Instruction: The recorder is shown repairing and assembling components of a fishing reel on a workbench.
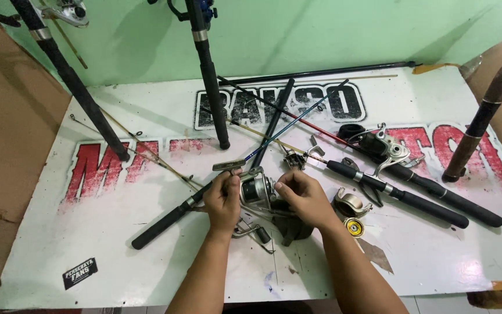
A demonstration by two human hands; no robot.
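Observation:
A silver spinning reel (256, 188) sits between my two hands at the table's front middle. My left hand (223, 199) grips its left side, thumb near the reel's stem. On the right side of the reel my right hand (302, 196) pinches the spool with its fingers. The reel's wire bail and handle (255, 232) hang below my left wrist. Under my right hand lies a dark pouch (291, 228), partly hidden. A black-handled rod (167, 221) runs from my left hand toward the lower left.
A white printed board (117, 256) covers the table. Several rods lie crossed over it, two black-gripped ones (419, 200) at the right with a reel (389, 149) mounted. Loose reel parts (351, 203) and a gold spool (354, 227) lie right of my hands. Upright rods (209, 81) lean against the green wall.

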